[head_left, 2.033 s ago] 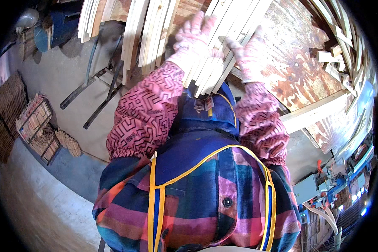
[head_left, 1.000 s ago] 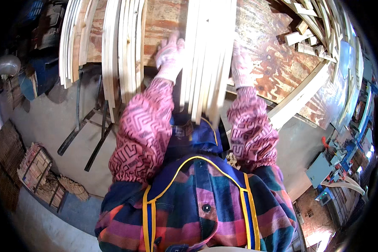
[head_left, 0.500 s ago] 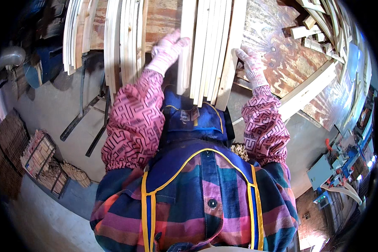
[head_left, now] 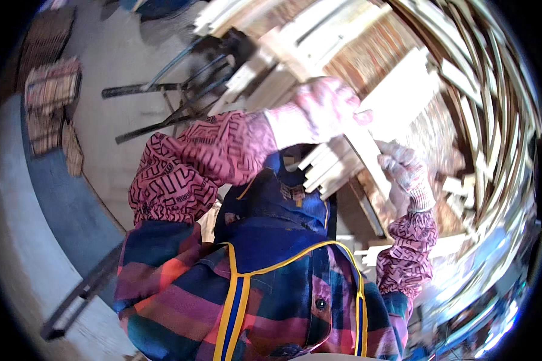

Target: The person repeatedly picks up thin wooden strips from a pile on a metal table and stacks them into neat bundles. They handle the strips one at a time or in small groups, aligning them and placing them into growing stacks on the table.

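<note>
While both hands are over the plywood bench (head_left: pixel 376 51), reddish-brown and grained, its near edge runs below them at about four o'clock from the middle of the view. Past this edge, a bundle of pale wooden strips (head_left: pixel 330 171) stretches its ends toward the dark blue apron (head_left: pixel 271 240) with yellow edging. At ten o'clock, the smooth grey floor (head_left: pixel 120 54) extends from the dark metal stand (head_left: pixel 141 89) to the stacked brown sticks (head_left: pixel 53 90).

I count two hands, one single flat, straight-edged wooden strip (head_left: pixel 370 159) lying crosswise to the bundle, and at least four ends in that bundle; blur hides the exact number. The single strip is between two and three o'clock, slanting down to the right.

At one o'clock, the left hand (head_left: pixel 328 111), in a pink-and-white knitted glove, has its grip closed around the upper end of this strip. At three o'clock, the right hand (head_left: pixel 403 168), gloved alike, bends its fingers just beside the strip; whether its grip touches the wood, I cannot tell. Thin, curved-looking strips of wood (head_left: pixel 500 120) crowd the rim at two to three o'clock.
</note>
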`<action>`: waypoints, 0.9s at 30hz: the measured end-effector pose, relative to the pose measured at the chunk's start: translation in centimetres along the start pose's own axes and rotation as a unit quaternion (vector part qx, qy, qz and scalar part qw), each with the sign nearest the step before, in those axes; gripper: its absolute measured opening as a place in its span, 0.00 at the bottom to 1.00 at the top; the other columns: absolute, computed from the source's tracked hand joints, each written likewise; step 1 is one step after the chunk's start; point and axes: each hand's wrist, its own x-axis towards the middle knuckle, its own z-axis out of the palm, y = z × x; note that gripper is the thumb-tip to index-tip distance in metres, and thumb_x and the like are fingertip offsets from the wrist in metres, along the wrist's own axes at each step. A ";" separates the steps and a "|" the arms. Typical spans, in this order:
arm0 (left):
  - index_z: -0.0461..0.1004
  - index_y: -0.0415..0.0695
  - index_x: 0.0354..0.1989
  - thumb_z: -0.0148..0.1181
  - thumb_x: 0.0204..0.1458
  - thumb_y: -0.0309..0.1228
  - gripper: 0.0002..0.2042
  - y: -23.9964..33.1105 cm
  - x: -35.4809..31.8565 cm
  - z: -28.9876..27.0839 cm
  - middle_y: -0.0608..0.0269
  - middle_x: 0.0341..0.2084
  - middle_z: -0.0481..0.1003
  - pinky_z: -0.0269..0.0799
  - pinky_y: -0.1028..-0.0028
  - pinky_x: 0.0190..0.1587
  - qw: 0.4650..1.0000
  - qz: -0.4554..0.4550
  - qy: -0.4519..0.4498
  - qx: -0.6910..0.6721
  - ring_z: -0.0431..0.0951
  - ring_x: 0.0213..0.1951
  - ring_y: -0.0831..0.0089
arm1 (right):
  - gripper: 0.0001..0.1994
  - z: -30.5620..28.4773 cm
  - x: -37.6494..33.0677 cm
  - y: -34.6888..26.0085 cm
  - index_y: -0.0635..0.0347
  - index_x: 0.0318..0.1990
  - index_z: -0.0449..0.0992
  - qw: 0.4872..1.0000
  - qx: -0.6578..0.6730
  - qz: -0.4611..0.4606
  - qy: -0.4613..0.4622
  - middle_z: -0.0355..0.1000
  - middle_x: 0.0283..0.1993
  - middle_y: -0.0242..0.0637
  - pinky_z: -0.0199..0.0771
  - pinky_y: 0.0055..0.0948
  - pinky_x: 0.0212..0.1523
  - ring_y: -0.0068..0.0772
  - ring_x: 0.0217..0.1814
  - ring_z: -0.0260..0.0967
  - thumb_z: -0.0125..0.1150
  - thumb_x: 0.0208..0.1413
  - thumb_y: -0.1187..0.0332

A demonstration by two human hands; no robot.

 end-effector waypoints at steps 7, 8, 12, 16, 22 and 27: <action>0.63 0.51 0.67 0.62 0.53 0.24 0.30 -9.2 -24.4 2.8 0.60 0.43 0.77 0.71 0.73 0.52 0.774 -0.531 0.279 -0.201 0.75 0.50 0.68 | 0.25 -0.4 4.8 -10.0 0.66 0.67 0.60 0.904 0.005 -0.186 0.385 0.60 0.69 0.46 0.60 0.35 0.68 0.38 0.69 0.60 0.52 0.66 0.64; 0.59 0.52 0.69 0.59 0.55 0.23 0.32 -9.6 -29.0 6.2 0.62 0.40 0.77 0.74 0.75 0.43 0.688 -0.674 0.214 -0.163 0.78 0.42 0.69 | 0.26 -3.7 6.7 -4.6 0.65 0.68 0.59 0.891 -0.135 -0.171 0.398 0.58 0.70 0.48 0.57 0.35 0.70 0.40 0.71 0.58 0.49 0.68 0.62; 0.70 0.42 0.41 0.59 0.53 0.21 0.09 -16.3 -37.5 18.8 0.63 0.21 0.70 0.69 0.66 0.16 0.011 -0.457 0.377 -0.806 0.70 0.16 0.68 | 0.32 -2.4 4.7 9.4 0.61 0.72 0.52 0.839 -0.358 0.048 0.406 0.54 0.72 0.53 0.51 0.38 0.72 0.46 0.72 0.55 0.41 0.68 0.50; 0.69 0.44 0.43 0.59 0.56 0.27 0.09 -21.5 -31.6 26.3 0.63 0.23 0.71 0.76 0.64 0.21 0.118 -0.588 0.319 -0.734 0.72 0.20 0.68 | 0.33 5.5 3.3 11.3 0.65 0.68 0.59 0.879 -0.155 0.191 0.410 0.61 0.67 0.51 0.63 0.37 0.65 0.44 0.66 0.63 0.44 0.67 0.46; 0.66 0.50 0.57 0.58 0.56 0.33 0.20 -25.8 -23.1 36.7 0.58 0.34 0.76 0.74 0.64 0.36 0.342 -0.634 0.200 -0.664 0.76 0.34 0.61 | 0.36 11.5 7.1 6.5 0.64 0.63 0.67 0.846 -0.149 0.251 0.445 0.67 0.62 0.51 0.67 0.41 0.61 0.44 0.61 0.67 0.50 0.62 0.40; 0.33 0.51 0.74 0.48 0.59 0.54 0.42 -22.7 -16.6 47.9 0.45 0.53 0.74 0.69 0.65 0.58 0.592 -0.649 0.151 -0.454 0.74 0.55 0.54 | 0.41 12.6 9.6 5.0 0.66 0.63 0.67 0.815 -0.243 0.284 0.444 0.69 0.60 0.54 0.68 0.43 0.60 0.50 0.59 0.69 0.42 0.61 0.34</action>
